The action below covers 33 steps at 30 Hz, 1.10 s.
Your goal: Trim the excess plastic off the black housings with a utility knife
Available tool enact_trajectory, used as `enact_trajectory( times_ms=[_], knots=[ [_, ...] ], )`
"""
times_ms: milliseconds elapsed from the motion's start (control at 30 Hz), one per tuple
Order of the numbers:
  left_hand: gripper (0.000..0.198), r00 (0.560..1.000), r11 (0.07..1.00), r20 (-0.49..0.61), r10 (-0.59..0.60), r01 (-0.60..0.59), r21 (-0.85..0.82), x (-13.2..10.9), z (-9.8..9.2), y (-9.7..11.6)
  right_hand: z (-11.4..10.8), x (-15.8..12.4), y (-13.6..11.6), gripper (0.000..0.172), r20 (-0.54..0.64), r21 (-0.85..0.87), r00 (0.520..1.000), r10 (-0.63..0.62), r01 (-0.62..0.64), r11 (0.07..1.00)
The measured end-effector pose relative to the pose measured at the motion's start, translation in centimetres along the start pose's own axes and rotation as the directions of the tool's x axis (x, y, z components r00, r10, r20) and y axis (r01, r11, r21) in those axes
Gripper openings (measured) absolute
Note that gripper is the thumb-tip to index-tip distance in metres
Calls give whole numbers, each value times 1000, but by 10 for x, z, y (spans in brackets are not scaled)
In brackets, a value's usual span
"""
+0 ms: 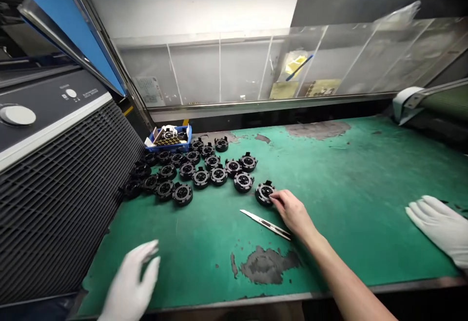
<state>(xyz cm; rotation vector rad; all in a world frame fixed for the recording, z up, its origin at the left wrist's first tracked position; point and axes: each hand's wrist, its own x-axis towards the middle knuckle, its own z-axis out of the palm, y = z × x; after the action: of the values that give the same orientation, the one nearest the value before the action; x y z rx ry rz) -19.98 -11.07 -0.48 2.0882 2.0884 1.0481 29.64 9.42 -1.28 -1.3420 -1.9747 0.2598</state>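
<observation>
My left hand (133, 277), in a white glove, is over the near left of the green surface. Its thumb stands apart from the fingers and nothing is between them. My right hand (294, 213) is bare, its thumb and fingers pinched on the right edge of a round black plastic part (263, 191). That part has a ringed face and a small upright tab, and lies flat. Just in front of it is a slim utility knife (265, 222), blade toward the left, its handle end near my right wrist. Similar round black parts (201, 178) are grouped to the left.
A blue bin (185, 140) with odds and ends stands behind the parts. A black louvred machine (66, 184) borders the left side. On the right lies a white glove (438, 226); whether a hand fills it I cannot tell. The green mat (347, 179) has worn patches.
</observation>
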Motion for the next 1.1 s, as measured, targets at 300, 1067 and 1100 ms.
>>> enact_trajectory(
  times_ms=[300, 1067, 1100],
  knots=[
    [120, 926, 903, 349, 142, 23, -428, 79, 147, 133, 23, -49, -109, 10, 152, 254, 940, -304, 260, 932],
    [120, 865, 948, 493, 92, 76, -310, 74, 108, 95, 4, -46, -69, 30, 397, 47, 918, 4, -24, 999],
    [128, 873, 954, 483, 70, 83, -288, 75, 112, 95, 3, -49, -74, 31, 399, 69, 917, -15, -14, 997]
  ],
)
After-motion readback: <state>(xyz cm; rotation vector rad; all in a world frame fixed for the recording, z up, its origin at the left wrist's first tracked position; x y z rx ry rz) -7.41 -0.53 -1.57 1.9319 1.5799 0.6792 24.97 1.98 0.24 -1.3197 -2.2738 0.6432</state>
